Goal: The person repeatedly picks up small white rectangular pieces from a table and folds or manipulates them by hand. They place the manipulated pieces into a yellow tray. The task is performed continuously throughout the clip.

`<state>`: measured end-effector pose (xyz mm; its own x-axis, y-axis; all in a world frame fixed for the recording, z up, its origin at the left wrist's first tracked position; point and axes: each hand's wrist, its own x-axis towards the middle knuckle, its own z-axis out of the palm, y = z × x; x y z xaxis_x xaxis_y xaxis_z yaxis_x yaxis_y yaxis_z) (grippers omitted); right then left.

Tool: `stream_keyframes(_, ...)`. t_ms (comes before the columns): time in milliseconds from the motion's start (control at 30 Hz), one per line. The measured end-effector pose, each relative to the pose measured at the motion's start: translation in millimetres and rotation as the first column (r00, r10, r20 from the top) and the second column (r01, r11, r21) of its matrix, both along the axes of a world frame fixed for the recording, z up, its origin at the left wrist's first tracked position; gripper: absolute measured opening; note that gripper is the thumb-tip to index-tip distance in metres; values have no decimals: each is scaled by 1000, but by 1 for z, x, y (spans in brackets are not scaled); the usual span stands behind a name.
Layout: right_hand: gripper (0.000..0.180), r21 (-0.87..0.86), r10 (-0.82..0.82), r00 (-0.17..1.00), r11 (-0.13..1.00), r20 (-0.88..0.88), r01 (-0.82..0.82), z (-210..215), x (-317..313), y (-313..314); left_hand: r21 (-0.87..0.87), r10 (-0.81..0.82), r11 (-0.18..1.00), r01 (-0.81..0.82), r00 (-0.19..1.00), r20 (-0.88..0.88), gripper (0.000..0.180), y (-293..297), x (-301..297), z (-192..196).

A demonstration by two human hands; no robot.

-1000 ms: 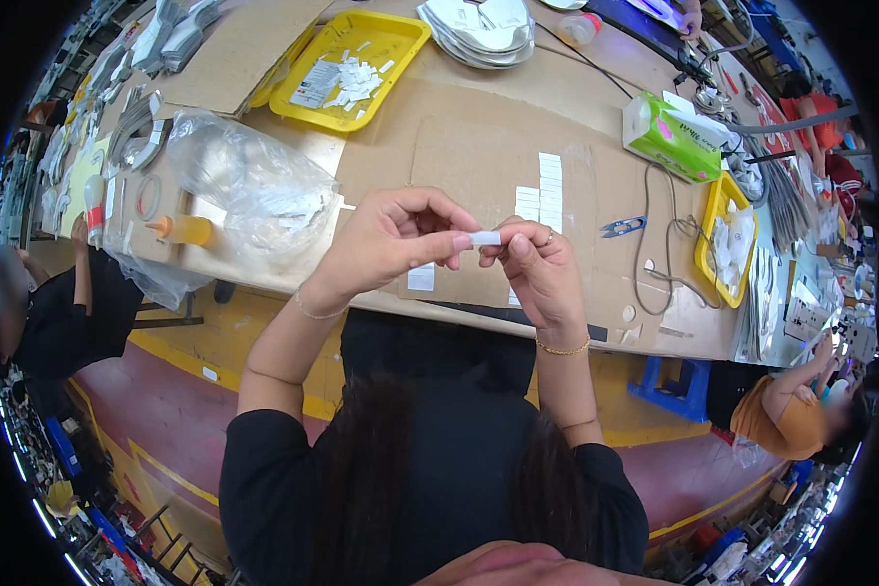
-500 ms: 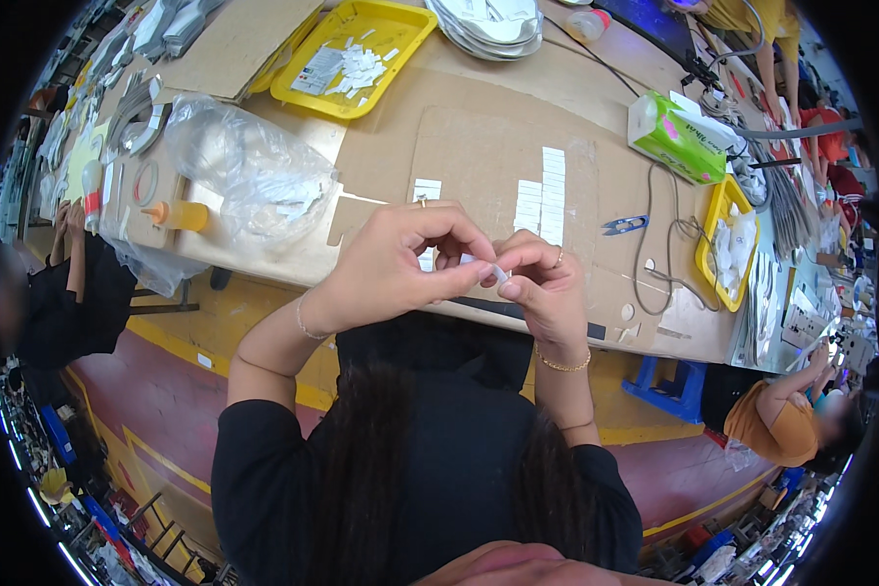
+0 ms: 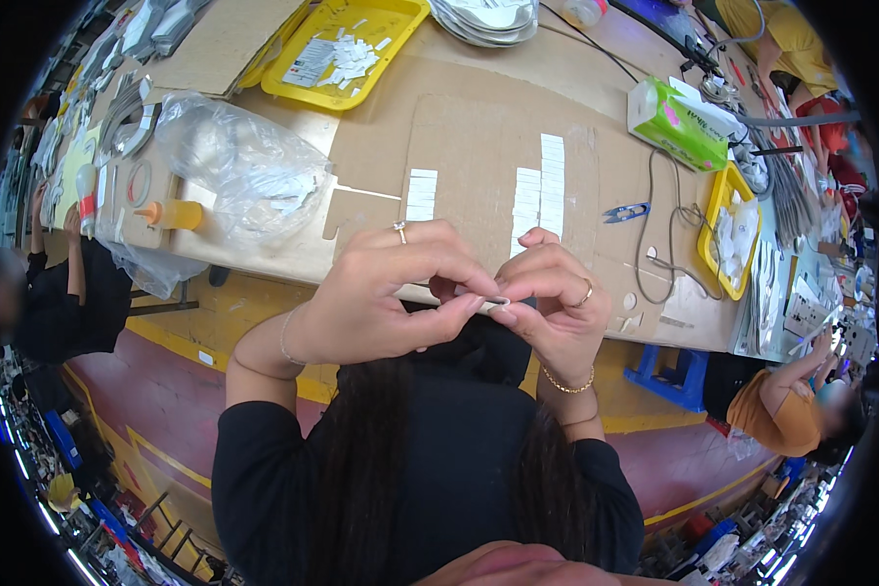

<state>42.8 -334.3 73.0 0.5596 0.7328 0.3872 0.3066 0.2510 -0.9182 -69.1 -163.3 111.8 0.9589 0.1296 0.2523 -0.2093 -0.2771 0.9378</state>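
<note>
My left hand [image 3: 386, 288] and my right hand [image 3: 557, 303] meet just off the table's near edge, thumbs and forefingers pinched together. Between the fingertips is a small whitish piece [image 3: 498, 302], which looks like a folded label with a dark inner side; the fingers cover most of it. Beyond the hands, small white labels lie in columns on a cardboard sheet [image 3: 469, 146]: a long column [image 3: 552, 181], a shorter one [image 3: 525, 205] beside it, and a short one [image 3: 422, 195] further left.
A yellow tray [image 3: 356, 98] of loose white labels stands at the back. To the left are a plastic bag [image 3: 249, 166] and an orange bottle [image 3: 178, 214]. Right of the columns lie thread snips [image 3: 626, 212], a green tissue pack [image 3: 674, 127] and another yellow tray [image 3: 706, 244]. Co-workers sit at both sides.
Both hands have come slightly down toward my body, uncovering more of the left label column. The small piece has turned between my fingertips and now shows a dark side.
</note>
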Motion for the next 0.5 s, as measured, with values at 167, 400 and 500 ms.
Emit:
stream_keyframes(167, 15, 22, -16, 1000, 1000, 5, 16, 0, 0, 2, 19, -8, 1000, 8, 1000, 10, 19, 1, -2, 3)
stream_keyframes(400, 14, 6, -8, 1000, 1000, 3, 8, 2, -1, 1, 24, -34, 999, 33, 997, 71, 21, 1, -1, 1)
stream_keyframes(500, 14, 5, -3, 1000, 1000, 3, 3, 2, -1, 1, 20, -36, 999, 35, 997, 65, 21, 1, -1, 1)
